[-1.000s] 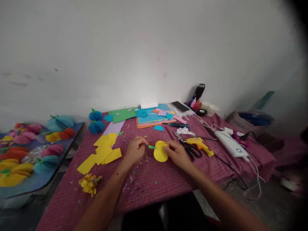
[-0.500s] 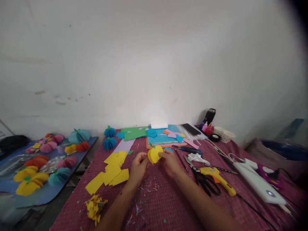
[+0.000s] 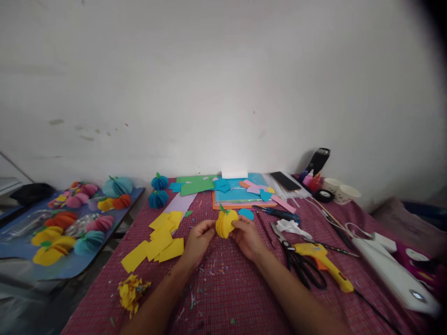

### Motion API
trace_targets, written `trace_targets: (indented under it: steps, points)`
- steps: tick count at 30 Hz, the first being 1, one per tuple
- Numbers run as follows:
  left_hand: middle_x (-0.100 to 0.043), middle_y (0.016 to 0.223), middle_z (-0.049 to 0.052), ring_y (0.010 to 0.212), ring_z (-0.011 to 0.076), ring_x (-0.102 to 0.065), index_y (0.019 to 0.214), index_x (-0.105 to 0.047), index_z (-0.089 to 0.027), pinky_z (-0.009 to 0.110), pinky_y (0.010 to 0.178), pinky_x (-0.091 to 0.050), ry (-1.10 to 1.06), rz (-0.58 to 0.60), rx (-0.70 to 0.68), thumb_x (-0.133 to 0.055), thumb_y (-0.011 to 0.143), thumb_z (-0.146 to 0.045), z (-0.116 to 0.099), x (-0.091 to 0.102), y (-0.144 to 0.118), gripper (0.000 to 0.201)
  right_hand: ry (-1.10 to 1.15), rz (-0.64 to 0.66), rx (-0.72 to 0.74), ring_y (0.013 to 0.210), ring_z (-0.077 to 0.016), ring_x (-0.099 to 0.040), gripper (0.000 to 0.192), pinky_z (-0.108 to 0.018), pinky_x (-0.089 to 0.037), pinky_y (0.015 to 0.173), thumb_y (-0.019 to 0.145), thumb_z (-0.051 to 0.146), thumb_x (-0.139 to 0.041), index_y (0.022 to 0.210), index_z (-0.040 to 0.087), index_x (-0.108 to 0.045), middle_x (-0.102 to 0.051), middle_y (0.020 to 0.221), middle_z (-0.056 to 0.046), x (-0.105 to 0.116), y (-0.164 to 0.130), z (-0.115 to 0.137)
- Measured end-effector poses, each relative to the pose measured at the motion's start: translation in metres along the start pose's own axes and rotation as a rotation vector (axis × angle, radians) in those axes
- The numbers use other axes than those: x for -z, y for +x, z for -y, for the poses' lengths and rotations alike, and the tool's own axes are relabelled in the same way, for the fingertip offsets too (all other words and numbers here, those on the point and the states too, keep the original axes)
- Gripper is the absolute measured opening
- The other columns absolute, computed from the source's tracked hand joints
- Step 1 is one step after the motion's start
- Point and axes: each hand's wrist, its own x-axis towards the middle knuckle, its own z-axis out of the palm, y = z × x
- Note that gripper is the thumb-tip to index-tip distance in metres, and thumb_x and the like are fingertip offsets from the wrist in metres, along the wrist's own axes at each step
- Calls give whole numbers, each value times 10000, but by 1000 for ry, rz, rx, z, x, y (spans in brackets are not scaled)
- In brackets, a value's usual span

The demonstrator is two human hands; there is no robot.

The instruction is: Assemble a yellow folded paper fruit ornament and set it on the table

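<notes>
A yellow paper pumpkin (image 3: 226, 224) with fanned layers and a small green top is held up over the middle of the table. My left hand (image 3: 199, 239) pinches its left edge with thumb and fingertips. On the opposite side, my right hand (image 3: 247, 238) grips the right edge, its thumb on the front. Left of my left hand lie several yellow paper pieces (image 3: 161, 244), and below them a crumpled clump of yellow scraps (image 3: 132, 294). Black-handled scissors (image 3: 300, 263) and a yellow glue gun (image 3: 323, 261) rest right of my right hand.
Blue paper pumpkins (image 3: 159, 197) stand at the back left. Coloured sheets (image 3: 197, 187), a phone (image 3: 285, 181), a screwdriver (image 3: 275, 213), a black bottle (image 3: 318, 160), paper cups (image 3: 345, 194) and a white power strip (image 3: 394, 274) line the back and right. A blue side table (image 3: 21, 251) carries more pumpkins.
The yellow pumpkin has turned and its layers show more fanned out. Both hands still hold it, at nearly the same spot. The camera view has shifted slightly.
</notes>
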Motion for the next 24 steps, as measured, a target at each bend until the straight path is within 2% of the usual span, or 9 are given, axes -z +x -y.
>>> trace_targets:
  steps: [4, 7, 9, 13, 18, 21, 24]
  points:
    - [-724, 1004, 83, 846, 192, -653, 1059, -697, -172, 316, 791, -499, -224, 46, 6, -647, 855, -377, 1, -2, -3, 294, -141, -90, 68, 620, -147, -562, 142, -282, -461, 612, 673, 230, -727, 730, 186, -606, -634, 720, 8, -1, 0, -7]
    - [-719, 1033, 77, 894, 196, -650, 1056, -698, -173, 308, 829, -493, -172, 34, -6, -706, 816, -363, 3, -3, -4, 306, -355, -177, 195, 600, -134, -510, 146, -258, -420, 582, 686, 223, -697, 687, 197, -553, -580, 675, 34, 0, 0, -10]
    - [-720, 1003, 67, 861, 185, -647, 1041, -703, -172, 291, 801, -493, -123, 21, 4, -737, 789, -350, 4, -4, -3, 311, -489, -182, 275, 615, -136, -497, 144, -253, -415, 590, 704, 215, -671, 679, 202, -530, -556, 671, 40, 1, -1, -11]
    - [-708, 919, 46, 780, 163, -630, 1010, -702, -171, 271, 724, -496, -101, 27, 33, -719, 800, -395, 2, -5, -3, 307, -634, -85, 329, 706, -163, -543, 55, -270, -455, 657, 767, 227, -610, 815, 203, -603, -606, 775, 17, -1, -5, -10]
    - [-704, 914, 45, 799, 169, -628, 978, -684, -165, 267, 734, -502, -72, -13, 39, -717, 791, -430, 0, -6, -2, 326, -811, 51, 434, 954, -227, -591, 248, -343, -487, 868, 786, 226, -631, 1032, 219, -658, -659, 1024, -38, -6, -15, -10]
    - [-708, 975, 68, 855, 182, -637, 1010, -678, -156, 274, 777, -506, -54, -47, 25, -700, 803, -440, 0, -6, -2, 352, -1003, 75, 557, 1178, -271, -528, 400, -421, -414, 1047, 768, 229, -676, 1166, 232, -628, -597, 1251, -79, -6, -19, -11]
    - [-710, 955, 54, 824, 171, -639, 990, -677, -163, 262, 750, -506, -56, -73, 42, -697, 804, -445, 1, -6, -1, 339, -1208, 142, 626, 1304, -288, -449, 539, -461, -368, 1111, 780, 245, -678, 1307, 245, -563, -492, 1406, -106, -4, -19, -12]
